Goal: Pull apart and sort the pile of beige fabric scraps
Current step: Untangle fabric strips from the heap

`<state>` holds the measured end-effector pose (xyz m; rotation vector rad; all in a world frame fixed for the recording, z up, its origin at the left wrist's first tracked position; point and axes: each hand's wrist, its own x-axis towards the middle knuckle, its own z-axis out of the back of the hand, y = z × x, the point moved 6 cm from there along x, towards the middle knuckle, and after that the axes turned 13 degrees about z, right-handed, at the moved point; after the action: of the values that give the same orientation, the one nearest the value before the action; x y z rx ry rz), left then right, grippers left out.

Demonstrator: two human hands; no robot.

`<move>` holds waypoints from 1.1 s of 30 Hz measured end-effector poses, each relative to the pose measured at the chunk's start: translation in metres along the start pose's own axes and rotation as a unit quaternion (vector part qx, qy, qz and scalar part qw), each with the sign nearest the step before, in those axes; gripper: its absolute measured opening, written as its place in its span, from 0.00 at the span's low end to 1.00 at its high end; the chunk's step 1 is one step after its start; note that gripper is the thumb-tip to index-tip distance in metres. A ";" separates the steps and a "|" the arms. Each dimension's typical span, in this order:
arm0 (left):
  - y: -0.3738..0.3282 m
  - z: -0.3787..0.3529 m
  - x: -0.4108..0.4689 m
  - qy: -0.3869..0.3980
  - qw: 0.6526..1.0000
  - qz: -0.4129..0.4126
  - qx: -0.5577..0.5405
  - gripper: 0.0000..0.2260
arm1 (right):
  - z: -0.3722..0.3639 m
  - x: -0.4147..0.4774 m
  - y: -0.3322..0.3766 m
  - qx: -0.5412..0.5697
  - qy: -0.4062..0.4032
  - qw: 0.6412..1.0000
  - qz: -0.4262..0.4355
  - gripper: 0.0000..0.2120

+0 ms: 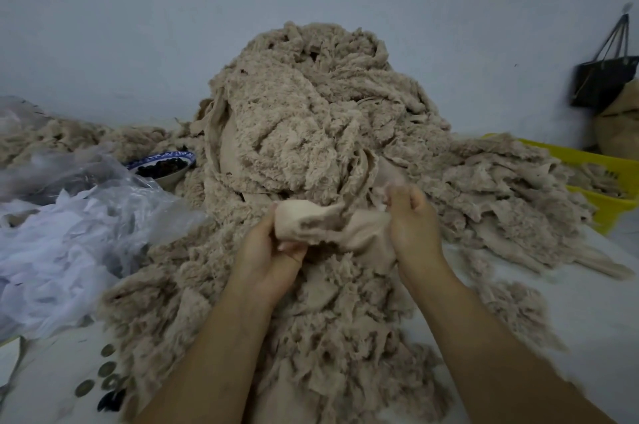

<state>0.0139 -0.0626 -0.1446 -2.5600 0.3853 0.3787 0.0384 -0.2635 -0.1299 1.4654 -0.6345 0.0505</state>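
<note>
The pile (311, 119) of beige scraps fills the middle of the white table (570, 319). It peaks high against the far wall and spills down towards the near edge, so its long axis runs near to far. The scraps are shaggy and fleece-like on one face, smooth and paler on the other, with ragged edges and thin strips tangled among them. More scraps trail off to the far left and to the right. A crumpled clear plastic bag (69, 233) lies on the left and a yellow basket (608, 205) holding scraps sits on the right.

One scrap (321, 223) is stretched left to right just above the pile, smooth side up. The left hand (269, 250) clutches its left end with curled fingers, and the right hand (411, 219) pinches its right end. A blue-rimmed bowl (162, 164) sits far left beside the pile, and coins (107, 368) lie near left
</note>
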 end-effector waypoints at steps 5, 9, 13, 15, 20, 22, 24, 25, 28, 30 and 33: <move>-0.015 0.001 -0.005 0.012 0.997 -0.058 -0.056 0.08 | 0.022 0.008 -0.005 -0.050 -0.037 0.997 -0.035 0.16; -0.004 -0.013 -0.009 0.065 0.996 -0.060 -0.022 0.04 | -0.011 -0.008 -0.005 -0.098 0.126 0.987 -0.021 0.15; -0.007 -0.015 -0.012 0.093 0.993 -0.050 -0.043 0.11 | -0.017 -0.011 0.016 -0.098 0.153 0.977 0.111 0.10; -0.005 -0.017 -0.011 0.102 0.994 -0.041 -0.015 0.11 | -0.024 -0.016 0.025 -0.108 0.195 0.962 0.158 0.06; 0.002 -0.023 -0.011 0.125 0.991 -0.020 0.046 0.15 | -0.050 -0.036 0.022 -0.198 0.311 0.911 0.188 0.15; -0.002 -0.022 -0.011 0.128 0.991 -0.030 0.025 0.15 | -0.046 -0.030 0.013 -0.219 0.309 0.913 0.149 0.15; -0.009 -0.016 -0.010 0.109 0.992 -0.057 -0.016 0.16 | -0.037 -0.022 0.007 -0.235 0.286 0.923 0.105 0.14; -0.011 -0.013 -0.008 0.096 0.992 -0.067 -0.038 0.17 | -0.033 -0.020 0.006 -0.243 0.270 0.927 0.095 0.15; -0.016 -0.004 -0.005 0.023 0.994 -0.103 -0.032 0.13 | -0.027 -0.016 0.004 -0.235 0.244 0.938 0.073 0.16; -0.018 0.004 -0.004 -0.054 0.990 -0.129 0.007 0.10 | -0.027 -0.018 0.006 -0.166 0.246 0.954 0.034 0.12; -0.021 0.012 -0.004 -0.138 0.978 -0.148 0.044 0.10 | -0.027 -0.018 0.014 -0.050 0.234 0.971 -0.005 0.15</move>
<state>0.0152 -0.0381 -0.1433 -2.3855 -0.0783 0.5807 0.0272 -0.2301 -0.1247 1.2967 -0.2394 0.3421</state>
